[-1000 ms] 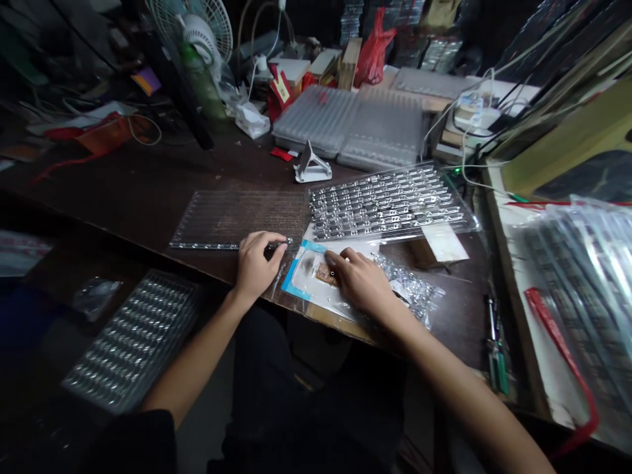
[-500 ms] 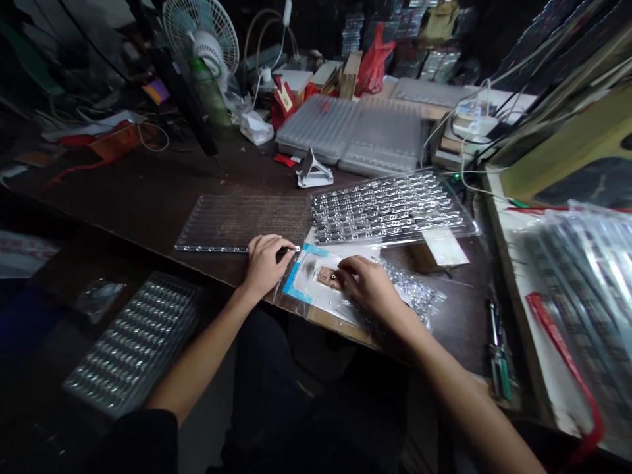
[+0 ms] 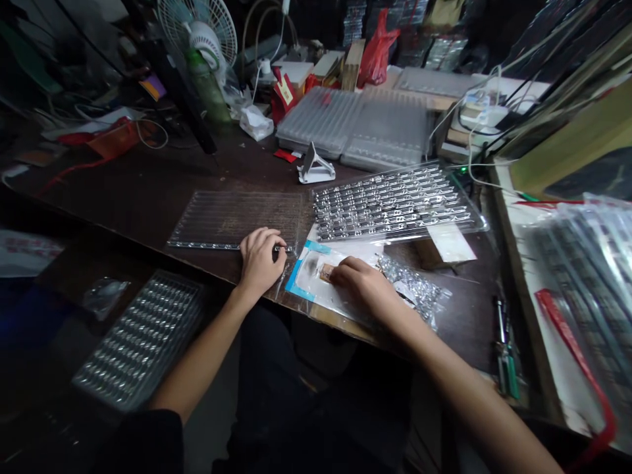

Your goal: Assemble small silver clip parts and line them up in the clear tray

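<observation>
My left hand (image 3: 261,260) is closed in a pinch at the right end of the near edge of a clear ribbed plastic tray (image 3: 237,217). Small shiny metal pieces line that near groove, and whatever sits between the fingertips is too small to name. Over a small brown block (image 3: 326,272), my right hand (image 3: 359,282) has its fingers bunched and pointing down; they hide part of the block and anything they hold. The block lies on a white sheet (image 3: 309,276) edged with blue tape. Beside the right wrist is a clear bag of small shiny metal parts (image 3: 419,289).
A second clear tray (image 3: 390,203), filled with rows of shiny metal parts, lies behind my right hand. Beyond are a white stand (image 3: 316,168) and stacked clear trays (image 3: 355,125). Green-handled pliers (image 3: 507,368) lie at right. Another filled tray (image 3: 141,342) is low at left.
My left hand has shifted slightly left along the tray's near edge. My right hand has moved left and now covers more of the brown block. The view has tilted a little.
</observation>
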A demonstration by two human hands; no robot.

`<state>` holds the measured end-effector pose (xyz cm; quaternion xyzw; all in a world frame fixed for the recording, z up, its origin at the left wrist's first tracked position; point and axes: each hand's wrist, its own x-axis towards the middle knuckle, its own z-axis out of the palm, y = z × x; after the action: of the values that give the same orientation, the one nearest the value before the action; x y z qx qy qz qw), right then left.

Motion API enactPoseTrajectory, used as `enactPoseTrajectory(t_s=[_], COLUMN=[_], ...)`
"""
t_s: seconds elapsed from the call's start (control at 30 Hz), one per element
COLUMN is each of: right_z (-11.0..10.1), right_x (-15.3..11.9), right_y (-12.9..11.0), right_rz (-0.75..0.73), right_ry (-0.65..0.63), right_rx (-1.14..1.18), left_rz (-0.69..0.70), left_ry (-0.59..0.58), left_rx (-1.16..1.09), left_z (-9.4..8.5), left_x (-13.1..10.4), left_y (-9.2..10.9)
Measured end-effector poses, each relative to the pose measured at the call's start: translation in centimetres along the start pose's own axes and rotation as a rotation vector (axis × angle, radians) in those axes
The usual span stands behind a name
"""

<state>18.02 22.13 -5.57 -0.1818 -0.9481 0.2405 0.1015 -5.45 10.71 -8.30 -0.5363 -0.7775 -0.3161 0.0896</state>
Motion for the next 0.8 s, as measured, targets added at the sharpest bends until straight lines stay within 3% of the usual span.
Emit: enactPoseTrajectory(t_s=[0.13,0.33,0.5,0.63,0.67,0.73,0.8], right_z=[-0.1,-0.2,-2.3,-6.6,-7.3,-7.9,-7.0], right_x=[-0.2,-0.3,-0.8,-4.5,-5.9,-8.6,-10.8], right_y=[-0.7,-1.2,-1.2,-0.5,-0.3,0.3,0.8], right_rz=[-0.03,-0.059,-0.056,0.135,0.199,0.284,0.279], right_ry=[-0.057,-0.072,0.057,0.257,0.256,0.225,0.222], right_rx=[-0.202,-0.213,-0.085,-0.084,-0.111,-0.172,-0.213], left_rz=[0.035,0.045,0.046,0.088,0.085,0.072,0.063], left_ry=[-0.074,-0.206,-0.229,-0.214,-0.189,-0.137,-0.108], left_rx=[-0.021,-0.018,-0.042,-0.081,-0.084,-0.08,-0.069], left_z=[-0.1,-0.4,0.3,1.0,1.1,1.2,1.3], left_x=[-0.1,0.4,1.0,0.8,0.6,0.3,0.0], left_y=[0.2,0.7,1.5,2.0,2.1,2.0,1.9])
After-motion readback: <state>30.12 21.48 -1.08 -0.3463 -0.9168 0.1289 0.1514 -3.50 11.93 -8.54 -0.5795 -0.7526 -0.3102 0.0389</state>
